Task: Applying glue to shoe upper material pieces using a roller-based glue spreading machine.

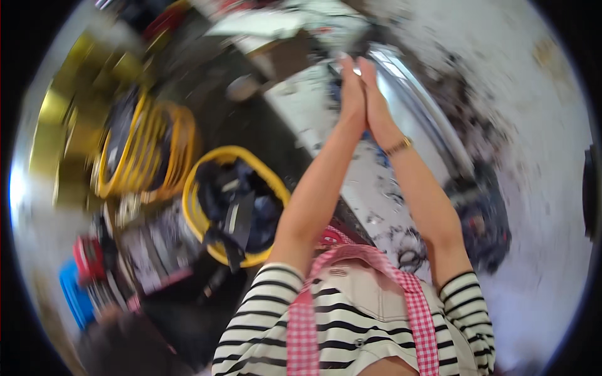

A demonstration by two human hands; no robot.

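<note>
My left hand (352, 94) and my right hand (375, 103) are laid palm to palm ahead of me, with fingers stretched out and pointing away. I see nothing held between them, though the inner palms are hidden. A gold-coloured band circles my right wrist. Beneath my arms lies a white worktable (370, 194) strewn with small dark scraps. Just right of my hands runs a long, shiny curved metal or clear panel (426, 113). Motion blurs much of the picture.
A yellow basket (195, 219) of dark cloth pieces stands left of my left arm. Farther left are another yellow basket (182, 144) and stacked gold-yellow boxes (47, 147). A blue bin (74, 294) and a red object (89, 258) are at lower left. Dark bundled material (480, 219) lies right.
</note>
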